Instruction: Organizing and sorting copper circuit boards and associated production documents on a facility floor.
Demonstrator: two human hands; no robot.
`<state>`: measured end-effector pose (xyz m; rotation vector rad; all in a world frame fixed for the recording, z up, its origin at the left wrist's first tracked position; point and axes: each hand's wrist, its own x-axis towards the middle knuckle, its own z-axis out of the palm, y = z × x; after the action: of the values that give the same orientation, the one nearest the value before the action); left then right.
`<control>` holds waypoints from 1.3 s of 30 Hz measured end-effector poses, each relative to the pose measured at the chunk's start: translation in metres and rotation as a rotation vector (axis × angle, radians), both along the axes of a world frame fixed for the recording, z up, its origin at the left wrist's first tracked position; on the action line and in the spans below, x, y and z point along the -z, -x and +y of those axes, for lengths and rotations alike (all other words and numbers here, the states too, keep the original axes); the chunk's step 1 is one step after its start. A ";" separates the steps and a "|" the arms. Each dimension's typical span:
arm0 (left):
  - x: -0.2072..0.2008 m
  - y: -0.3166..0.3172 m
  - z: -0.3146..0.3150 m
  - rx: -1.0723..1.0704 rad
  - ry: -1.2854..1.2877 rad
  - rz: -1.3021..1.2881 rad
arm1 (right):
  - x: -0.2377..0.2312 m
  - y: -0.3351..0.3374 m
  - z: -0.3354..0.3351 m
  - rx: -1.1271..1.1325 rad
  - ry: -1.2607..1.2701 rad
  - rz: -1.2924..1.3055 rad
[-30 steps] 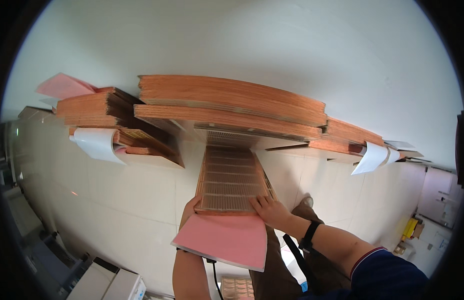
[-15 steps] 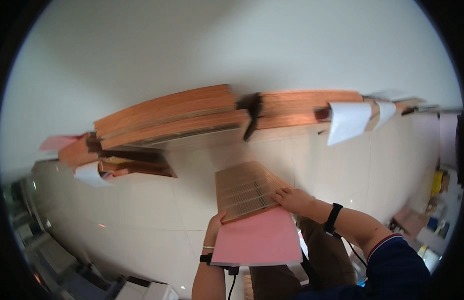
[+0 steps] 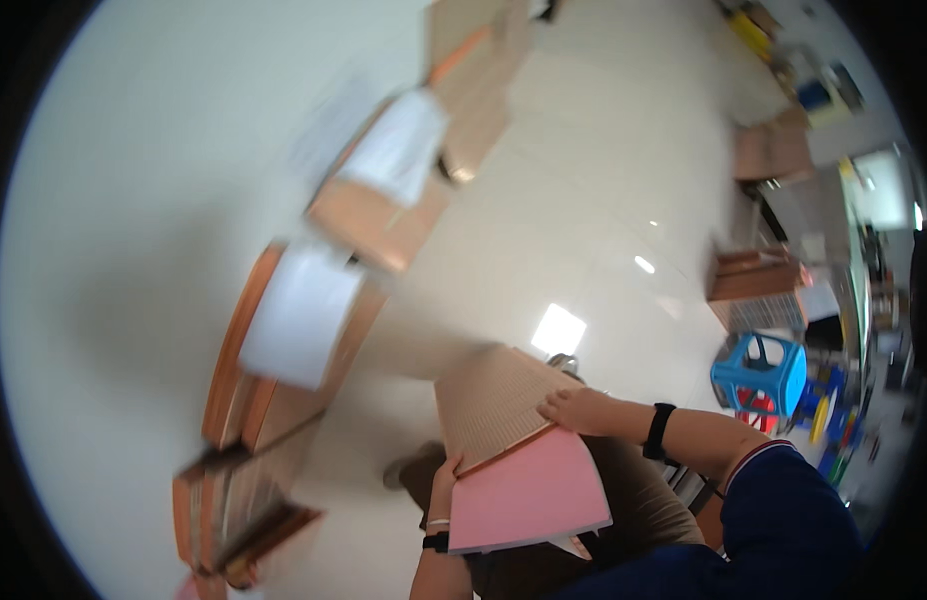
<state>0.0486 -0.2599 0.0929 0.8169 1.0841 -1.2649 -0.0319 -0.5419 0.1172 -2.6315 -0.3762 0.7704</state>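
A light brown wooden panel with fine parallel slats [image 3: 496,405] is held in front of my body, tilted. My left hand [image 3: 447,482] is closed on its left near corner. My right hand [image 3: 576,410] grips the right edge, its fingers bent over the top face. A pink sheet [image 3: 531,492] with a pale edge sticks out from the panel's near side toward my waist; whether it is fixed to the panel or lies beneath it I cannot tell.
Stacked wooden panels [image 3: 246,350] lean along the wall to my left, white paper sheets [image 3: 302,315] draped on some. At the right stand a blue plastic stool [image 3: 762,376], another pile of brown slatted pieces [image 3: 756,285] and a brown carton [image 3: 774,150]. Pale floor tiles [image 3: 584,190] reflect light.
My view has swung to the right: the leaning panels now lie on the left, and the blue stool has come into sight. Both hands keep their hold on the slatted panel.
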 end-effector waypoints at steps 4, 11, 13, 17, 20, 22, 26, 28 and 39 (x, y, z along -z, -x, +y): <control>-0.017 0.006 -0.095 0.286 0.034 0.022 | -0.004 0.069 -0.074 0.211 -0.036 0.005; -0.035 -0.004 -0.259 0.686 -0.013 -0.065 | -0.036 0.122 -0.199 0.554 -0.103 0.040; -0.038 -0.005 -0.302 0.715 0.105 -0.075 | -0.039 0.142 -0.226 0.627 -0.095 0.041; -0.019 -0.013 -0.386 0.894 0.177 -0.089 | -0.048 0.173 -0.274 0.809 -0.133 0.111; -0.019 -0.010 -0.468 1.092 0.198 -0.052 | -0.059 0.199 -0.306 0.913 -0.112 0.209; -0.036 0.004 -0.529 1.272 0.171 0.011 | -0.062 0.227 -0.319 1.025 -0.113 0.161; -0.055 0.059 -0.621 1.473 0.273 -0.073 | -0.065 0.283 -0.356 1.159 -0.081 0.186; -0.045 0.095 -0.660 1.405 0.232 0.137 | -0.062 0.321 -0.375 1.201 -0.060 0.191; 0.031 0.363 -0.798 1.404 0.093 0.332 | -0.028 0.587 -0.519 1.329 0.089 0.042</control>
<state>-0.3147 -1.0582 0.0620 1.3949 0.5877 -2.6537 -0.6187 -1.0614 0.1448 -2.1976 1.3036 0.3336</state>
